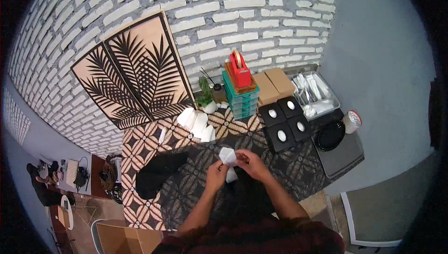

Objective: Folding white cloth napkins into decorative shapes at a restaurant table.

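Note:
Both of my hands are above the patterned table covering, near its front edge. A small folded white piece, which looks like paper, is held between them. My left hand pinches its lower left side with thumb and fingers. On its right edge are the bent fingertips of my right hand. A second white piece shows just below, between my wrists; whether it joins the first I cannot tell. Farther back on the covering lie several overlapping white paper-like pieces.
Black cloth lies left. Black boxes with white ovals, brown cardboard boxes and teal drawers bearing a red tape dispenser stand right and behind. A clear tray holds white packets. Another person is far left.

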`<action>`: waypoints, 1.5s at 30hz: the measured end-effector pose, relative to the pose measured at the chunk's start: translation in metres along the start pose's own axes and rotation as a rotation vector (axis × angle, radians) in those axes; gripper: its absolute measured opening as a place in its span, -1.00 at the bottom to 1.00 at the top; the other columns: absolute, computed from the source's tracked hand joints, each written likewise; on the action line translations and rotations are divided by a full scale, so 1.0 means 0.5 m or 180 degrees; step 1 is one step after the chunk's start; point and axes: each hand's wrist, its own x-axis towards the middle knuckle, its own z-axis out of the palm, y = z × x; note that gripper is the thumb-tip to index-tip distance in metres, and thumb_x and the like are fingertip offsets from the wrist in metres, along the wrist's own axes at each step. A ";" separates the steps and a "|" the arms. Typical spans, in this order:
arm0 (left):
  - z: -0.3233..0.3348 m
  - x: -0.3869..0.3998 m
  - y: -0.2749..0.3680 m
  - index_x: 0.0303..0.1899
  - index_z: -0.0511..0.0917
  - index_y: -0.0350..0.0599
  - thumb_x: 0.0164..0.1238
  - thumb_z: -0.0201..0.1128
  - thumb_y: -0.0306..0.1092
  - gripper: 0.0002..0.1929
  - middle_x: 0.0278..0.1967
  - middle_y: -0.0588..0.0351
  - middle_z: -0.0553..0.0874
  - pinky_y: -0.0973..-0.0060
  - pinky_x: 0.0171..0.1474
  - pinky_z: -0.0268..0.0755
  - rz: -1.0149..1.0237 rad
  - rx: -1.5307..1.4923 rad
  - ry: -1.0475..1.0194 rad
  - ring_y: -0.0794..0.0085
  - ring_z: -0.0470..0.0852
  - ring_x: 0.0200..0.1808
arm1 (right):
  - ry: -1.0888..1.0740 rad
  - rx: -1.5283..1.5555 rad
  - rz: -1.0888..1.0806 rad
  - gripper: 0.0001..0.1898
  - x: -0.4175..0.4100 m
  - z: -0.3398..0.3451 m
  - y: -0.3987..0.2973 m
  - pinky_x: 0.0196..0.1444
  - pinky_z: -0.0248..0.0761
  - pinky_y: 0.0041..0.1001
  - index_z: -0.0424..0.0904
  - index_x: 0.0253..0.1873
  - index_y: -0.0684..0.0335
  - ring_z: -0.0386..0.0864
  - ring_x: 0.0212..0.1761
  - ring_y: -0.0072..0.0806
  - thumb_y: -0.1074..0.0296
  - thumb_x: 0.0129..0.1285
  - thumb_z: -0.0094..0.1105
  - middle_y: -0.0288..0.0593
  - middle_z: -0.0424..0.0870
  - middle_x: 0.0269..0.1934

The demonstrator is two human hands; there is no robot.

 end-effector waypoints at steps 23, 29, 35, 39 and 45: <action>-0.009 0.051 -0.084 -0.07 0.62 -0.13 0.19 0.42 -0.45 -0.73 -0.02 -0.07 0.58 0.12 0.25 0.32 0.1302 0.1184 0.0595 0.01 0.49 0.14 | 0.0562 -0.2331 -0.0251 -0.74 -0.016 -0.009 0.172 0.28 0.30 -0.06 0.69 -0.11 0.19 0.33 0.27 0.00 0.33 0.10 0.48 0.00 0.45 0.13; -0.050 0.124 -0.144 -0.18 0.63 -0.14 0.23 0.35 -0.48 -0.85 -0.09 -0.04 0.61 0.19 0.21 0.37 0.1275 0.0967 0.0832 0.05 0.55 0.07 | 0.0415 -0.2450 -0.0359 -0.73 -0.004 -0.015 0.158 0.32 0.29 -0.05 0.65 -0.13 0.20 0.27 0.35 0.00 0.31 0.10 0.50 0.00 0.37 0.20; -0.066 0.211 -0.179 -0.16 0.63 -0.15 0.23 0.34 -0.42 -0.83 -0.09 -0.08 0.61 0.14 0.18 0.33 0.1056 0.1276 0.0871 -0.02 0.53 0.06 | 0.0362 -0.2523 -0.0754 -0.75 -0.003 -0.030 0.169 0.30 0.32 -0.07 0.61 -0.17 0.21 0.33 0.30 -0.02 0.33 0.10 0.49 -0.02 0.37 0.14; -0.088 0.290 -0.202 -0.09 0.62 -0.15 0.18 0.36 -0.42 -0.75 -0.08 -0.12 0.60 0.10 0.15 0.34 0.1046 0.1817 0.1188 -0.06 0.51 0.05 | 0.0172 -0.2297 -0.0492 -0.63 0.006 -0.032 0.154 0.32 0.31 -0.10 0.57 -0.02 0.18 0.34 0.29 0.00 0.30 0.10 0.49 -0.01 0.36 0.15; -0.121 0.394 -0.207 0.04 0.55 -0.15 0.14 0.39 -0.31 -0.59 0.06 -0.04 0.55 0.08 0.12 0.36 0.1398 0.2858 0.1023 0.01 0.50 0.10 | 0.0150 -0.1919 -0.0076 -0.40 -0.004 -0.040 0.091 0.41 0.25 -0.12 0.50 0.21 0.17 0.30 0.34 0.03 0.12 0.10 0.53 0.02 0.34 0.26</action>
